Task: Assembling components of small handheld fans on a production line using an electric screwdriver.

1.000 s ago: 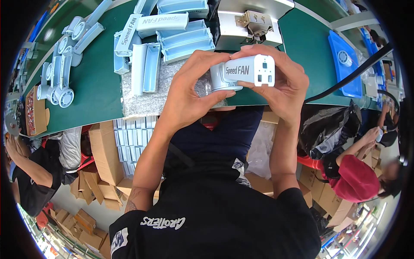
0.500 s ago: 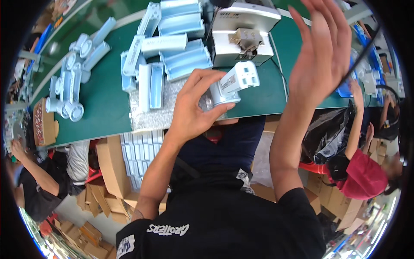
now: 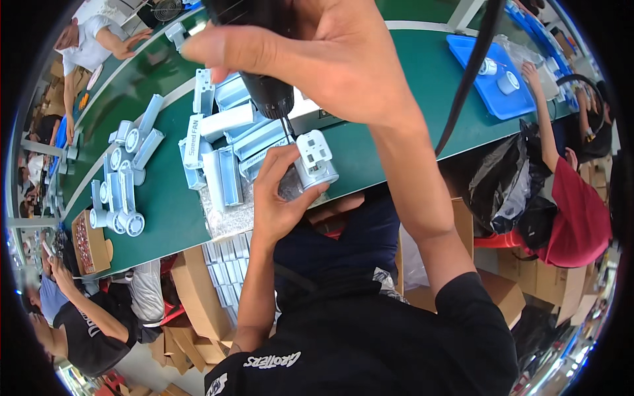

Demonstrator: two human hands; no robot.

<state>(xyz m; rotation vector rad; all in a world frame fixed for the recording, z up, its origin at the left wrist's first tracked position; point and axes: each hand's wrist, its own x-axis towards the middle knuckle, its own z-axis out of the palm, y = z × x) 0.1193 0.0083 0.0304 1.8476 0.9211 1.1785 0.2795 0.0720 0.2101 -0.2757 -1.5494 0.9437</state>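
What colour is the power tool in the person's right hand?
The power tool is mostly black, best seen in the head view.

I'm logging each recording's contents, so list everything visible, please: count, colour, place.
table: one, green, ahead
fan unit: one, whitish, in left hand
power screwdriver: one, black, in right hand
housings: several, pale blue, heaped mid-table
fan assemblies: several, pale blue, table's left
tray: one, blue, table's right
round parts: two, white, on tray
wrap: one piece, silvery, under housings
small-parts box: one, brown, table's left end
cartons: several, brown, below table
plastic bag: one, black, right, below table
cable: one, black, right
co-workers: several, mixed clothing, picture edges
left hand: one, bare, centre
right hand: one, bare, upper centre
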